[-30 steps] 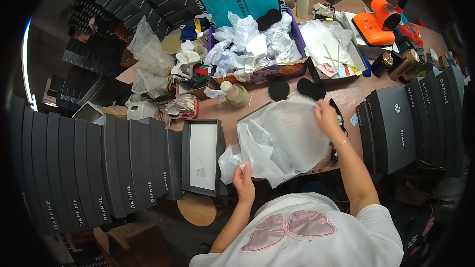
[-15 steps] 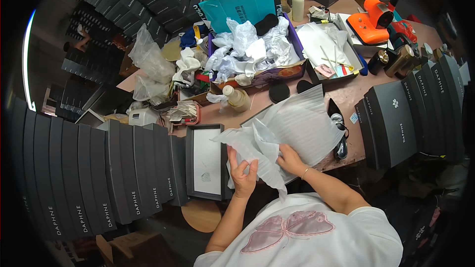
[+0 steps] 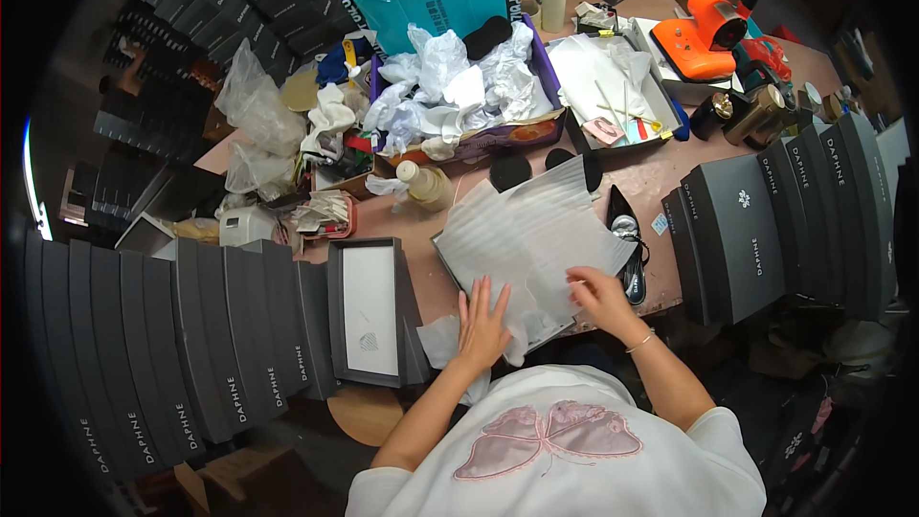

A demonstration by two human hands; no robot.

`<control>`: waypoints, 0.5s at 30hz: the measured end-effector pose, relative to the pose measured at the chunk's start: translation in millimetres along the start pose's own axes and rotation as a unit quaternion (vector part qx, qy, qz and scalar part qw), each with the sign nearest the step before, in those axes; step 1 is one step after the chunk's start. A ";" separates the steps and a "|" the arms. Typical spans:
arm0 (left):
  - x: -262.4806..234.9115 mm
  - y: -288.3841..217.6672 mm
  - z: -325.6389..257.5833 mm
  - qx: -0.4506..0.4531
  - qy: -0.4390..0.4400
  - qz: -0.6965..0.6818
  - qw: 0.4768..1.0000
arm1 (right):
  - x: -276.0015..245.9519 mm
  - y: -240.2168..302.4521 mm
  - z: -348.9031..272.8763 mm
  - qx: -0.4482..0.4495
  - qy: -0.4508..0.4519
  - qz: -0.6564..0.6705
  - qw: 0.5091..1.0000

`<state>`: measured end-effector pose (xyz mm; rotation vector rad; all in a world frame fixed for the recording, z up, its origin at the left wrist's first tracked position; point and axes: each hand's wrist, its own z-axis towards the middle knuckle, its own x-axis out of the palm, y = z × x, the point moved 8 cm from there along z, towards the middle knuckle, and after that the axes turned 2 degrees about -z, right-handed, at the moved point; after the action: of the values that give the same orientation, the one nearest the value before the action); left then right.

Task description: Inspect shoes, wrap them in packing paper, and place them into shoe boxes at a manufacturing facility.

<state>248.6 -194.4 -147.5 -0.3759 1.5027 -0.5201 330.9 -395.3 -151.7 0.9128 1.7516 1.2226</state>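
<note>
A white sheet of thin wrapping paper [image 3: 546, 230] lies spread in front of me over a flat grey-edged piece, most of which it hides. My left hand [image 3: 483, 325] rests flat on the sheet's near part, fingers spread, with crumpled paper beneath and beside it. By the sheet's right side is my right hand [image 3: 605, 304], its fingers loosely bent and apart, nothing visible between them. A black pointed shoe [image 3: 627, 249] with a silver inside lies just beyond that hand, partly against the paper's edge. Left of my left hand, an open dark grey shoebox [image 3: 414, 316] shows a white inside.
Rows of dark grey shoeboxes stand at left [image 3: 206, 345] and right [image 3: 732, 230]. Behind the sheet are a cream bottle [image 3: 424, 187], a purple box [image 3: 541, 62] full of crumpled paper, and a tray [image 3: 627, 146] of papers. An orange device [image 3: 694, 38] stands far right.
My left hand has let go of the lifted paper and now lies flat on it. The raised fold has come down. My right hand has drawn away to the sheet's right side.
</note>
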 end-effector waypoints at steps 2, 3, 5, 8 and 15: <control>31.9 1.0 35.5 -0.011 0.121 0.118 0.986 | -54.1 -3.4 -10.6 -0.028 -0.096 -0.076 0.992; 53.3 13.4 48.7 -0.040 0.201 0.166 0.965 | -78.2 6.4 -14.4 -0.055 -0.148 -0.129 0.979; 68.9 16.9 62.2 -0.077 0.297 0.213 0.928 | -118.4 -11.0 -20.2 -0.006 -0.188 -0.229 0.955; 50.7 11.5 70.5 -0.068 0.250 0.126 0.958 | -121.1 -52.5 -22.7 0.058 -0.115 -0.385 0.914; -29.6 89.1 -32.9 -0.185 0.020 -0.066 0.980 | -73.5 -120.2 -4.7 0.057 -0.186 -0.369 0.909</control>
<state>224.4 -101.1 -172.3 -0.7635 1.6218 -0.3519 344.0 -494.9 -250.6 0.4196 1.6267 0.4217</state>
